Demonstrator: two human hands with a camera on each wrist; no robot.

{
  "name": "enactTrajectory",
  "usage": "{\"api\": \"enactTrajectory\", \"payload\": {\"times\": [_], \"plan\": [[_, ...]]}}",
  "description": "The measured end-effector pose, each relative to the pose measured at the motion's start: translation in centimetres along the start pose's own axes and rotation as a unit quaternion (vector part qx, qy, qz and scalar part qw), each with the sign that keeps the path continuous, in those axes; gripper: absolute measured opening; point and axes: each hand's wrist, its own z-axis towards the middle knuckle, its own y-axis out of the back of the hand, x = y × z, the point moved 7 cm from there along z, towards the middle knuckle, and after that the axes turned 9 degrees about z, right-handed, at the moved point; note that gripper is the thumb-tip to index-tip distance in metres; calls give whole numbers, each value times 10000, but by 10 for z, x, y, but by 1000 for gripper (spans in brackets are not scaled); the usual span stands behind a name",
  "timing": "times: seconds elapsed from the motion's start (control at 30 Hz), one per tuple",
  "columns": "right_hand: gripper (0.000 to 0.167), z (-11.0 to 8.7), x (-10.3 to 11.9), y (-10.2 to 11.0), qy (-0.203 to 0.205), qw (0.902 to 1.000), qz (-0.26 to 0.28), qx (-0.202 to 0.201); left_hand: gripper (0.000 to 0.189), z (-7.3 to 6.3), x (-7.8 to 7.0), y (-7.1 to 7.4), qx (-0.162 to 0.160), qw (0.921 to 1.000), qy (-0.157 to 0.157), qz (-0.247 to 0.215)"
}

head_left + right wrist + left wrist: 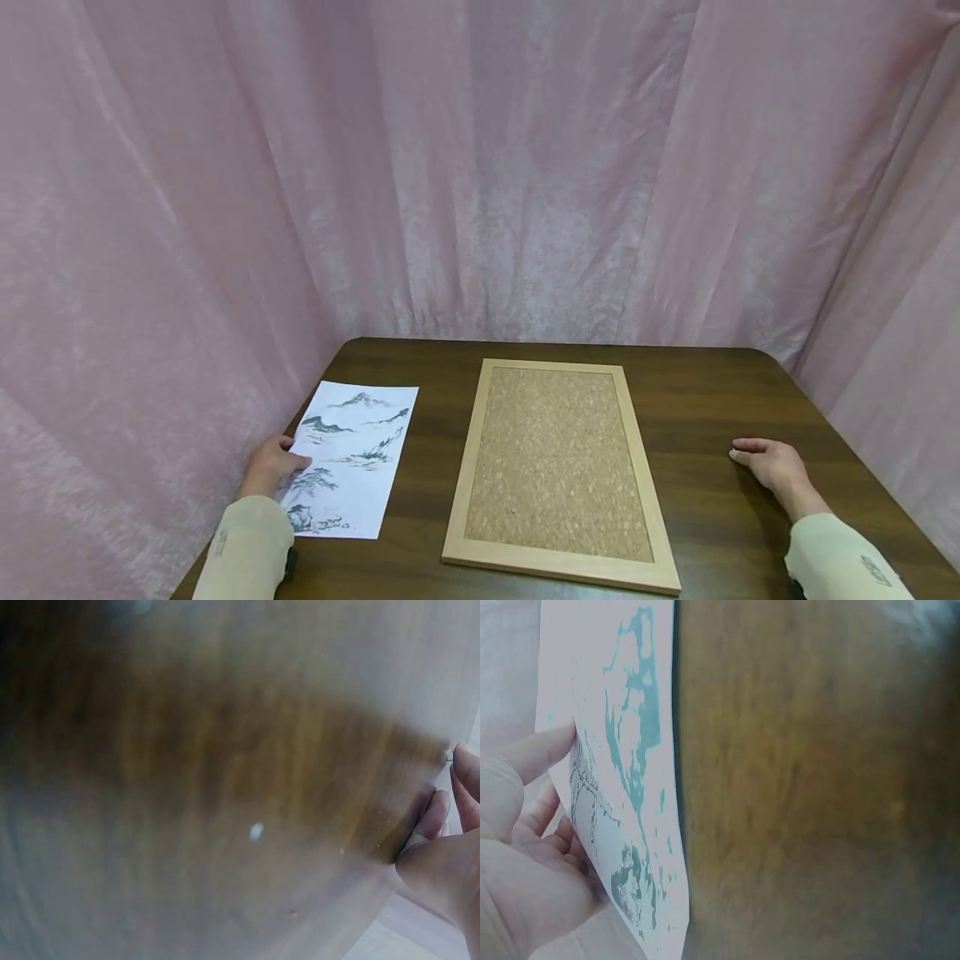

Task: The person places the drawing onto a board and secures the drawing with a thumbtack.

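Observation:
A white sheet of paper (362, 454) printed with an ink landscape lies over the left side of the table. My left hand (274, 467) pinches its left edge, thumb on the printed face and fingers beneath, as the left wrist view shows. On the far right, my right hand (774, 468) is held over the table with thumb and forefinger together. Between their tips sits a tiny pin (450, 758), its thin point poking out and the rest hidden by the fingers. A cork board (558, 467) with a pale wooden frame lies flat between the hands.
The dark brown wooden table (705, 392) has rounded far corners. Pink curtains (525, 167) hang behind it and along both sides, the left one close to my left hand.

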Motion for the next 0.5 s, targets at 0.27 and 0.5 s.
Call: {"api": "enactTrajectory", "payload": {"times": [0.27,0.5], "plan": [[46,-2,5,1,107,9995,-282,-111,47,-5,-12,4,-284,9987,-307,275],[41,-4,7,2,160,9983,-530,-193,58,-5,-17,-7,53,9982,-311,515]]}}
